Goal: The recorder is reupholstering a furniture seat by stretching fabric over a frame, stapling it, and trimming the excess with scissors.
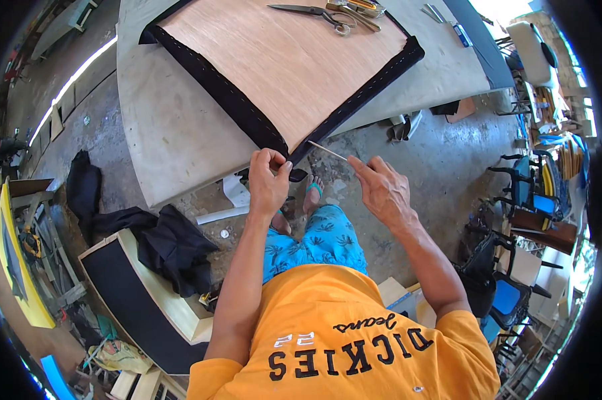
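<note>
A plywood panel (294, 67) lies on the worktable, its edges wrapped in black fabric (224, 90) held by a row of staples. At the panel's near corner, my left hand (269, 180) is closed, pinching the fabric between thumb and fingers. My right hand (384, 190) grips a thin metal rod-like tool (329, 151). The tool's tip rests at the fabric edge just right of that corner; my palm hides its handle, so I cannot tell its exact kind. Scissors (314, 11) and a metal staple gun (356, 10) lie on the panel's far side.
The pale worktable (161, 133) curves around the panel, with a blue-labelled item (462, 35) at far right. Black cloth (174, 247) is heaped over a wooden frame (138, 300) on the left. Chairs with blue seats (510, 293) stand at right. White strips lie on the floor.
</note>
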`<state>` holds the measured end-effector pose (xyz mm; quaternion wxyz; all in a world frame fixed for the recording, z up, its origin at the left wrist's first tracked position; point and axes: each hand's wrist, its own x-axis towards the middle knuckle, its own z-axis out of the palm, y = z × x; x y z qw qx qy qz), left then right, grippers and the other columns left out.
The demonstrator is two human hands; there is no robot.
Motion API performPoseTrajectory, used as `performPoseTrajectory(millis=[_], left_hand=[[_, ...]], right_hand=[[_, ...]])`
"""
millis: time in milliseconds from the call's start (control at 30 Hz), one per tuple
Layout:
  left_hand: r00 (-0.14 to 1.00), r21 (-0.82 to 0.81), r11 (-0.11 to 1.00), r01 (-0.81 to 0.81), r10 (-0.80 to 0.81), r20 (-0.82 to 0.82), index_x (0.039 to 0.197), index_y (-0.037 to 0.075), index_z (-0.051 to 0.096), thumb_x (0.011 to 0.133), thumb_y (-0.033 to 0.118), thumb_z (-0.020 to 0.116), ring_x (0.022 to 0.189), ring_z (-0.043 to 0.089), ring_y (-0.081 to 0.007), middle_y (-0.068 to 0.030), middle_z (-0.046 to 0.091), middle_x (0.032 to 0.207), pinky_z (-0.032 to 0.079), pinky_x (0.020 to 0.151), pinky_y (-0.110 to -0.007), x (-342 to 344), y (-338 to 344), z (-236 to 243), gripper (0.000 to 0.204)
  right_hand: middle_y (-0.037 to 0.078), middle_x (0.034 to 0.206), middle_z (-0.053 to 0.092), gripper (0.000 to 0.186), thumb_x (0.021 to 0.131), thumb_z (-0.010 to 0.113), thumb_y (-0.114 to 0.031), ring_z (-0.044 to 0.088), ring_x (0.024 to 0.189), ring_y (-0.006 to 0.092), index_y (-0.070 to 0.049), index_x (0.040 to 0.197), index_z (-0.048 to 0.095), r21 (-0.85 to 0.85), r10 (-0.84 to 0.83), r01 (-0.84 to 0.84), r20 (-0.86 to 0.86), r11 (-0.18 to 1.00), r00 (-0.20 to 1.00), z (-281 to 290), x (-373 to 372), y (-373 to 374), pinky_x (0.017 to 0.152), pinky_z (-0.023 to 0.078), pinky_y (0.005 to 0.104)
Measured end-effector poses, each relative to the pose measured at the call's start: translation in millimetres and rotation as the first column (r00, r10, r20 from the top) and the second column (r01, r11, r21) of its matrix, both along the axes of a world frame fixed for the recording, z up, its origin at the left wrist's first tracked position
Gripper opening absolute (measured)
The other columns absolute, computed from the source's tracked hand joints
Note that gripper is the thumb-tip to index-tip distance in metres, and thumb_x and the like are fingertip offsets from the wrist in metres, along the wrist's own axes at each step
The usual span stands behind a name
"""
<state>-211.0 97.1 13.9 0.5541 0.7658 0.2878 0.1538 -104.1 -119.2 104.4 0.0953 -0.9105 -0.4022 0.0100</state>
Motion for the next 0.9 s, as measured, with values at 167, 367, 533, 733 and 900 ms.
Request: performPoseTrajectory(millis=[167, 367, 533, 733, 900], left_hand=[[1.0, -0.019, 1.0, 0.002, -0.002, 0.001, 0.09, 0.002, 0.059, 0.083, -0.006, 0.067, 0.075, 0.054, -0.0208, -0.0095, 0.054, 0.092, 0.049, 0.071, -0.034, 2, 2, 1, 0.014], [0.999, -0.001, 0.999, 0.037, -0.037, -0.024, 0.089, 0.003, 0.057, 0.083, -0.007, 0.066, 0.073, 0.052, -0.0204, -0.009, 0.053, 0.091, 0.048, 0.069, -0.035, 1, 5, -8, 0.015], [0.998, 0.013, 0.998, 0.057, -0.057, 0.005, 0.089, 0.004, 0.056, 0.083, -0.008, 0.066, 0.071, 0.051, -0.0201, -0.0086, 0.052, 0.092, 0.047, 0.067, -0.035, 2, 5, -8, 0.017], [0.998, 0.001, 0.998, 0.06, -0.06, 0.025, 0.091, 0.004, 0.055, 0.083, -0.01, 0.066, 0.071, 0.05, -0.0196, -0.0082, 0.051, 0.093, 0.047, 0.066, -0.034, 3, 6, -3, 0.019], [0.998, -0.009, 0.998, 0.057, -0.057, -0.018, 0.089, 0.004, 0.056, 0.082, -0.008, 0.067, 0.073, 0.051, -0.0187, -0.0071, 0.052, 0.091, 0.047, 0.069, -0.032, 4, 6, 0, 0.018]], right_hand=[[0.004, 0.085, 0.051, 0.037, 0.091, 0.066, -0.007, 0.053, 0.064, 0.0207, -0.017, 0.127, 0.069, -0.066, 0.128, -0.12, 0.12, 0.991, 0.985, 12, 12, 7, 0.056, 0.045, 0.0316], [0.004, 0.087, 0.053, 0.038, 0.09, 0.067, -0.009, 0.055, 0.067, 0.0202, -0.011, 0.128, 0.067, -0.32, 0.393, -0.307, 0.251, 0.896, 0.885, 37, 28, 27, 0.057, 0.047, 0.0315], [0.005, 0.089, 0.057, 0.039, 0.089, 0.066, -0.007, 0.058, 0.068, 0.021, -0.008, 0.128, 0.066, -0.053, 0.16, -0.181, -0.271, 0.982, 0.949, -18, 40, 0, 0.06, 0.049, 0.0334], [0.004, 0.086, 0.059, 0.04, 0.088, 0.067, -0.003, 0.059, 0.066, 0.0227, -0.011, 0.127, 0.07, 0.162, -0.049, 0.397, -0.881, 0.904, 0.471, -68, 14, -19, 0.059, 0.049, 0.0344], [0.004, 0.085, 0.059, 0.038, 0.088, 0.066, 0.0, 0.058, 0.065, 0.0219, -0.011, 0.124, 0.072, 0.26, -0.098, 0.223, -0.42, 0.939, 0.902, -58, -14, -11, 0.058, 0.046, 0.0313]])
